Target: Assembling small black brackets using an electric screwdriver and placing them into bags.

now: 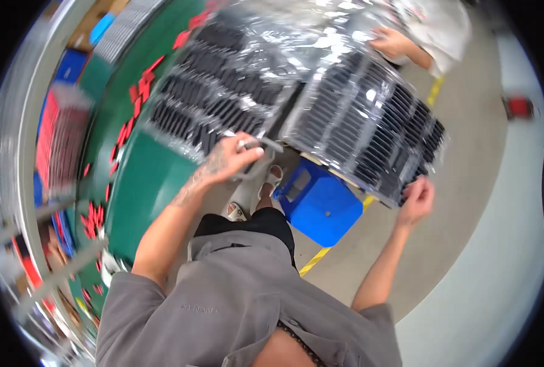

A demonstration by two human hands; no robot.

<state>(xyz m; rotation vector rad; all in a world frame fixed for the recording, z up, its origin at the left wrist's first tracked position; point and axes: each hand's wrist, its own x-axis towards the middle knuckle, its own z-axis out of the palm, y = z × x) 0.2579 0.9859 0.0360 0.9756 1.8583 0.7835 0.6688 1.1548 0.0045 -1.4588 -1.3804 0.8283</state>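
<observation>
My left hand (pixel 238 154) is closed around a curved grey piece (pixel 271 145), whose kind I cannot make out. It is at the near edge of a left tray (pixel 214 79) filled with rows of thin dark parts. Clear plastic film (pixel 284 37) lies wrinkled and shiny over this tray and over a right tray (pixel 370 116) of similar dark parts. At the right tray's near right corner, my right hand (pixel 417 199) has its fingers curled closed on the film's edge; blur hides the exact grip. Across from me, another person's hand (pixel 394 44) touches the film's far side.
Under the right tray stands a blue plastic stool (pixel 324 205). A green work surface (pixel 140 177) on the left carries scattered red pieces (pixel 93 220). Beyond it are stacked red-edged sheets (pixel 61 144) and a metal rail (pixel 30 122). Yellow tape (pixel 315 262) marks the floor.
</observation>
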